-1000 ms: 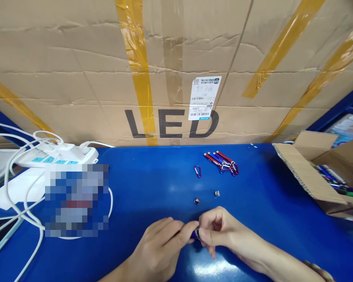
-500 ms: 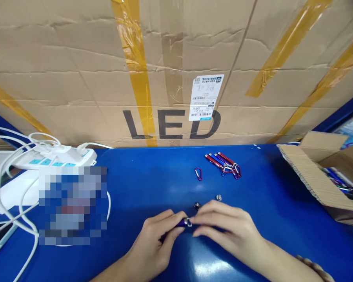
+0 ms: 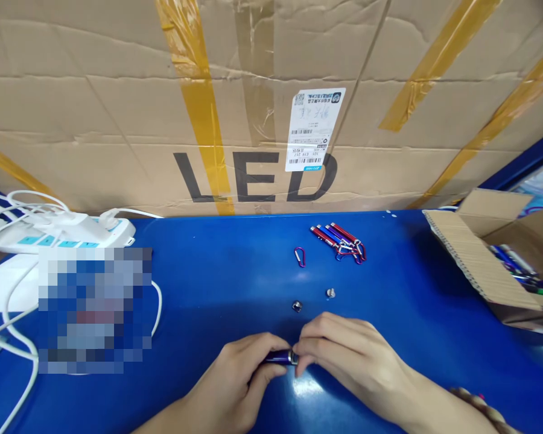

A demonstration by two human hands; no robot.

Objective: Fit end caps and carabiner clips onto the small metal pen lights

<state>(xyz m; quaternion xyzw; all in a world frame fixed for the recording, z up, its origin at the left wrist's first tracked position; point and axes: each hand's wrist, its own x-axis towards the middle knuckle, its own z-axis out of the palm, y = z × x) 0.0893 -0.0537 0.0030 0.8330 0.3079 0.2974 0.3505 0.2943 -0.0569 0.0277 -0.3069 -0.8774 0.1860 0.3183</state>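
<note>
My left hand [image 3: 242, 377] is closed around the barrel of a small purple keychain flashlight [image 3: 279, 357], held just above the blue table [image 3: 217, 283]. My right hand [image 3: 344, 355] pinches the silver end of the same flashlight with thumb and fingertips. Two small silver metal parts [image 3: 297, 306] [image 3: 330, 293] lie on the table just beyond my hands. Further back sit a loose purple carabiner clip [image 3: 300, 256] and a small pile of red and blue keychain flashlights [image 3: 339, 240].
A large cardboard box marked LED [image 3: 262, 120] stands along the table's back edge. An open cardboard carton [image 3: 475, 259] with more flashlights is at the right. A white power strip [image 3: 63, 232] with white cables lies at the left, beside a blurred patch.
Both hands stayed joined on the flashlight, shifting slightly nearer me. My right hand turned from a curled pinch to fingers laid over the flashlight's end. The view tilted a little.
</note>
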